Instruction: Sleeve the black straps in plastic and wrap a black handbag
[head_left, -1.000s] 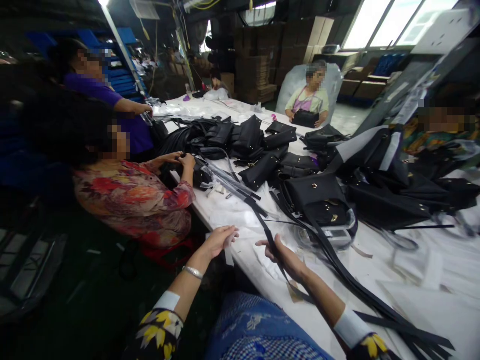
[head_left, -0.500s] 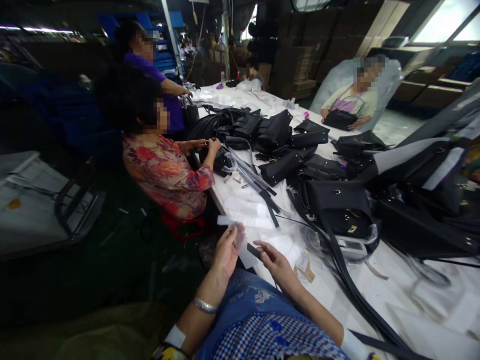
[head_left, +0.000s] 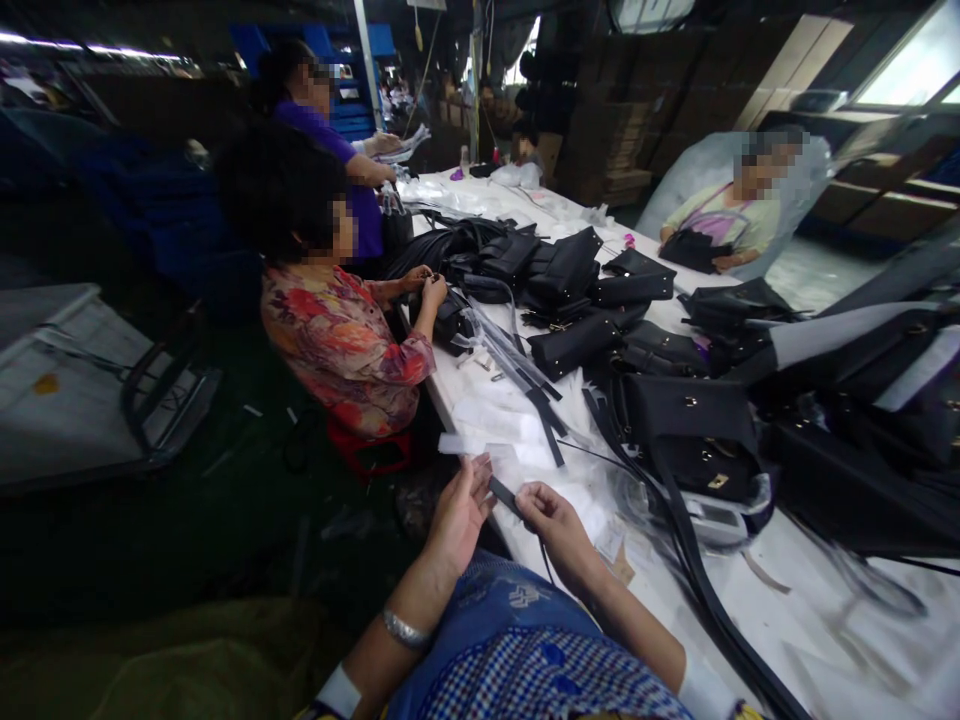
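Note:
My left hand point(head_left: 457, 512) is at the table's near edge, palm turned up, fingers partly curled around a translucent plastic strip point(head_left: 451, 444) that sticks out past the fingertips. Part of that strip is hard to make out against the white table. Between thumb and fingers, my right hand point(head_left: 556, 522) pinches a black strap point(head_left: 505, 494). The strap's free end reaches to the fingers of my left hand. Just right of my hands lies a black handbag point(head_left: 679, 410) with gold fittings and long straps.
Many black bags point(head_left: 562, 265) are heaped along the white table point(head_left: 847, 640). Loose black strips point(head_left: 546, 420) and clear plastic lie near my hands. A co-worker in a floral shirt point(head_left: 345, 345) sits at the left; others work farther off. A white cart point(head_left: 71, 390) stands on the floor.
My right hand has closed on the black strap and brought its end to my left hand. The view has swung slightly left. A co-worker in purple has raised a hand holding pale sheets.

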